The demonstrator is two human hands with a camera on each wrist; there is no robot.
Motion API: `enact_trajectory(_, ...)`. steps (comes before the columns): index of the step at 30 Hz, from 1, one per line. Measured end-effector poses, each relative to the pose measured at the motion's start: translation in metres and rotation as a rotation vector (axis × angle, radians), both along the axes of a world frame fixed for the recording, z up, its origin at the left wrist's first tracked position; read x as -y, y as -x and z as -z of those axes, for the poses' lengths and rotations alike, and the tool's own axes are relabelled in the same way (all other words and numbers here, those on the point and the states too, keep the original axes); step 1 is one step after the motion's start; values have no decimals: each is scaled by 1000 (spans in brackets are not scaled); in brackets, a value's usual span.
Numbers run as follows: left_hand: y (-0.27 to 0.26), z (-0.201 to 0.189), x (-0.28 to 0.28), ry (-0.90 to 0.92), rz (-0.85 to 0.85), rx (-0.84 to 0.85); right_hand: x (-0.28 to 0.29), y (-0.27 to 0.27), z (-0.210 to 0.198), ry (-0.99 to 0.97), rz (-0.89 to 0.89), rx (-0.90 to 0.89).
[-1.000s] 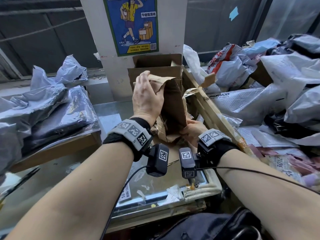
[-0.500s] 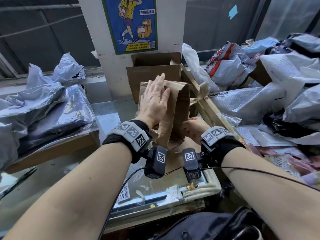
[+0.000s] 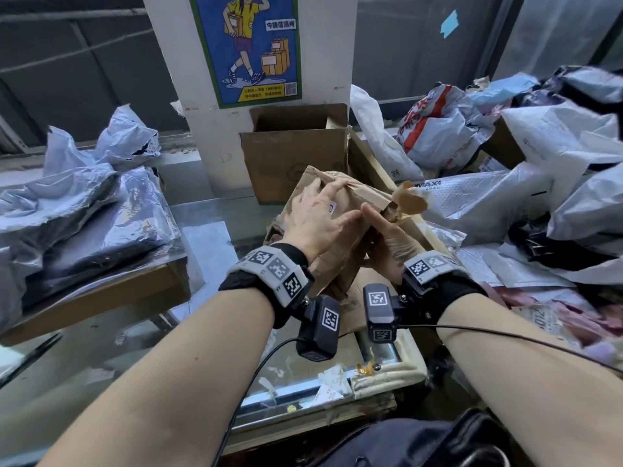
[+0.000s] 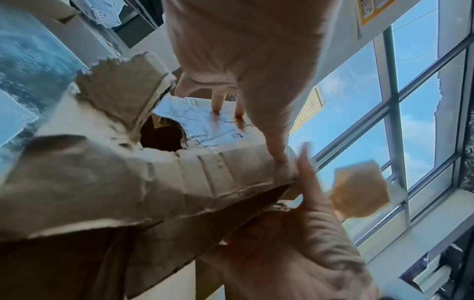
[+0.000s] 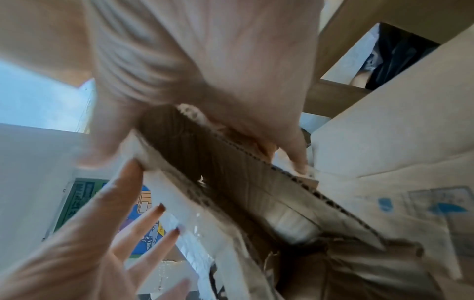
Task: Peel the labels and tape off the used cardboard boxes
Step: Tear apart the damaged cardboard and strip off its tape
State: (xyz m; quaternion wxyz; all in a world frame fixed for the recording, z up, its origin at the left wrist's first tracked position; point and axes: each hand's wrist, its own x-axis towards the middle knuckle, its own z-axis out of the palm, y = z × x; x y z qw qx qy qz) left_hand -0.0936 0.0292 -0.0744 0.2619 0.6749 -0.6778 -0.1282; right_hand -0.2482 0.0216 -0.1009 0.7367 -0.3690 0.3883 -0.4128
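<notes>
A crumpled, torn piece of brown cardboard [image 3: 340, 261] is held above the glass counter in front of me. My left hand [image 3: 317, 217] presses flat on its upper face with fingers spread and straight; fingertips [image 4: 216, 105] touch a white label [image 4: 205, 125] stuck there. My right hand [image 3: 387, 244] grips the cardboard's right edge, thumb on one face and fingers on the other, as the right wrist view shows [image 5: 231, 125]. A loose scrap of brown tape [image 3: 409, 200] sticks out just beyond the right hand, blurred.
An open cardboard box [image 3: 293, 156] stands against the white pillar behind. Grey mailer bags [image 3: 77, 210] lie on the left bench, and a heap of plastic mailers [image 3: 539, 163] fills the right. Label scraps [image 3: 330, 382] litter the glass counter [image 3: 209, 230]. A black bag [image 3: 404, 443] is nearest me.
The cardboard has tipped from upright to leaning right. My left hand flattened onto its face, and my right hand rose from the bottom to the right edge.
</notes>
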Motion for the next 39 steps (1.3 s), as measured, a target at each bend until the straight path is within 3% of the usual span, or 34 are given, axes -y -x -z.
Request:
enact_trajectory(4,2,-10,-6,45,-12,-157,10,-2,4,-82,202,-15)
enact_trajectory(7,-15,-14,-7,221,-256,-99,13,4,1,-96,212,-1)
enact_trajectory(9,-29,-15,-5,75,-386,-112,13,9,-2,-125,187,46)
enact_trajectory(11,-38,-12,-4,-211,-415,-333,12,9,-5,-145,158,72)
enact_trajectory(13,-45,-6,-8,-428,-378,-715,12,7,-6,-160,155,51)
enact_trajectory(15,-50,-2,-18,-524,-342,-937,12,6,-4,-181,166,47)
enact_trajectory(20,-51,4,-37,-632,-70,-1003,15,9,-2,-209,101,17)
enact_trajectory(23,-50,7,-38,-552,44,-1089,14,7,-7,-186,51,12)
enact_trajectory(25,-51,11,-35,-468,-11,-1051,15,6,-11,-138,11,-81)
enact_trajectory(27,-52,16,-29,-396,-120,-936,20,8,-15,-91,-2,-310)
enact_trajectory(32,-56,26,-16,-169,-474,-461,30,11,-25,-34,-42,-749)
enact_trajectory(36,-47,22,-17,-186,-511,-175,19,0,-42,575,81,-1158)
enact_trajectory(39,-32,19,-14,-224,-540,-177,-2,-19,-61,937,87,-1113)
